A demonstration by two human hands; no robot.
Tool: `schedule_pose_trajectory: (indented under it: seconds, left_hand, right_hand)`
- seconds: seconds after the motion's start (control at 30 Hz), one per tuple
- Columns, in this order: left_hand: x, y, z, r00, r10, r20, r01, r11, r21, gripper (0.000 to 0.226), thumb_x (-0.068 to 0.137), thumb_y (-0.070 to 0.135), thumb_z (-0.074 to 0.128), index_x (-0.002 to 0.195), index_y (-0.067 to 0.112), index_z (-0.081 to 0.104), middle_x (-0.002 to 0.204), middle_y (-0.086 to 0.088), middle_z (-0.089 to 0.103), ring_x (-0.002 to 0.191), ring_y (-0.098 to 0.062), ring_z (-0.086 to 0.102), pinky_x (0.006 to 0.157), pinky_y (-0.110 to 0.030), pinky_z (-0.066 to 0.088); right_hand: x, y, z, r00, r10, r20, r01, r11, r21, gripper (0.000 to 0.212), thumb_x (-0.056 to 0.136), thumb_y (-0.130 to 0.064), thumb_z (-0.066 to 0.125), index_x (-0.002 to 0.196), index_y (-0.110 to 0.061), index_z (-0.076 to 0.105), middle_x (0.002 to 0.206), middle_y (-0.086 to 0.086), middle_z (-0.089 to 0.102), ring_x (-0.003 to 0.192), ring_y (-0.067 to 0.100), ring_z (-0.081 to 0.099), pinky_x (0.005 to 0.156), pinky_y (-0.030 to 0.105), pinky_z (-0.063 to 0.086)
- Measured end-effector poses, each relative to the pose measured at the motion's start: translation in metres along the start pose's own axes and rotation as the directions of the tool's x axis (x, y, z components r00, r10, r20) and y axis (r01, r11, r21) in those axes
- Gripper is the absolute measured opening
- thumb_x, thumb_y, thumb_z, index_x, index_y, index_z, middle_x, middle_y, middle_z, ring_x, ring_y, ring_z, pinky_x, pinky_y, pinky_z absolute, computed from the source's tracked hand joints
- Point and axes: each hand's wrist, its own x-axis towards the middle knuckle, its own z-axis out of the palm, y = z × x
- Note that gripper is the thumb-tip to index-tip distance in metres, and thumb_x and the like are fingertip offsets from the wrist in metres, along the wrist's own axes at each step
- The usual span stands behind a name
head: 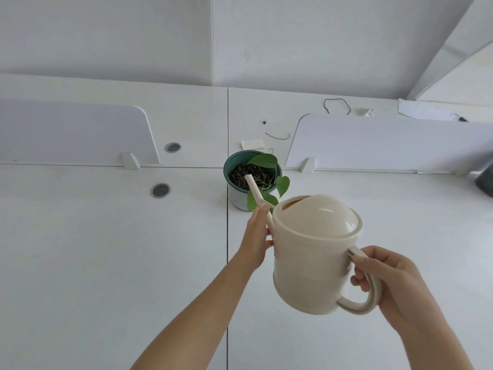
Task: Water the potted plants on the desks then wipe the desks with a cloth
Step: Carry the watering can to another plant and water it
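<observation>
Watering can, cream plastic with a domed top, held up over the white desk and tipped forward toward the potted plant. Right hand closed around the loop handle at the can's rear, fingers curled through it. Left hand closed on the base of the thin spout, steadying it where it meets the can body. Spout tip sits over the dark soil inside the pot; cannot tell whether water is flowing. Pot green-rimmed with a pale lower body, standing on the desk just beside the seam between two desk panels. A few heart-shaped green leaves hang over its near edge, beside the spout. Two round cable grommets left of the pot. White divider panels stand behind, thin black wire scraps on the far desk.
</observation>
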Motion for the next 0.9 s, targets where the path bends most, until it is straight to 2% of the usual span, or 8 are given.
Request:
schedule_pose_trajectory:
  seconds: [0.1,0.27,0.5,0.73,0.9]
  left_hand:
    - [-0.001,-0.001,0.007,1.0,-0.015,0.013,0.015,1.0,0.005,0.019,0.093,0.034,0.038,0.098,0.019,0.05,0.083,0.002,0.049,0.075,-0.016,0.05,0.063,-0.028,0.043]
    - [0.001,0.005,0.017,0.999,-0.035,0.028,0.035,0.999,-0.002,0.019,0.094,0.036,0.039,0.083,0.027,0.053,0.082,0.003,0.05,0.077,-0.017,0.049,0.067,-0.029,0.042]
    - [0.007,0.021,0.031,0.996,-0.058,0.068,0.057,0.998,0.018,0.019,0.093,0.039,0.039,0.087,0.027,0.051,0.084,0.001,0.049,0.077,-0.017,0.049,0.063,-0.028,0.043]
    - [0.009,0.026,0.038,0.993,-0.089,0.083,0.087,0.996,0.021,0.02,0.093,0.039,0.038,0.095,0.024,0.051,0.083,0.001,0.047,0.07,-0.014,0.045,0.055,-0.023,0.041]
    - [0.007,0.015,0.028,0.994,-0.091,0.062,0.093,0.995,-0.027,0.018,0.093,0.039,0.04,0.095,0.026,0.053,0.094,-0.004,0.048,0.075,-0.017,0.049,0.064,-0.028,0.044]
  right_hand:
    - [-0.003,-0.003,-0.004,1.0,-0.006,-0.022,0.006,1.0,0.016,0.02,0.079,0.008,0.05,0.06,0.003,0.051,0.04,0.001,0.047,0.035,0.009,0.041,0.058,0.034,0.031]
    - [-0.003,-0.007,-0.009,0.999,-0.026,-0.042,0.027,1.0,0.016,0.019,0.08,0.007,0.049,0.061,0.004,0.05,0.04,0.001,0.047,0.035,0.009,0.041,0.057,0.034,0.031]
    - [0.007,-0.016,-0.013,0.995,-0.083,-0.061,0.083,0.997,0.001,0.017,0.081,0.003,0.051,0.064,0.004,0.051,0.04,-0.002,0.048,0.036,0.009,0.042,0.044,0.017,0.039]
    - [0.009,-0.019,-0.015,0.993,-0.091,-0.068,0.093,0.996,0.015,0.018,0.081,0.003,0.051,0.063,0.004,0.052,0.04,-0.002,0.048,0.034,0.008,0.042,0.041,0.016,0.039]
    - [0.006,-0.015,-0.016,0.995,-0.08,-0.059,0.081,0.997,0.01,0.018,0.081,0.004,0.05,0.063,0.004,0.052,0.039,-0.001,0.046,0.034,0.008,0.041,0.041,0.017,0.038]
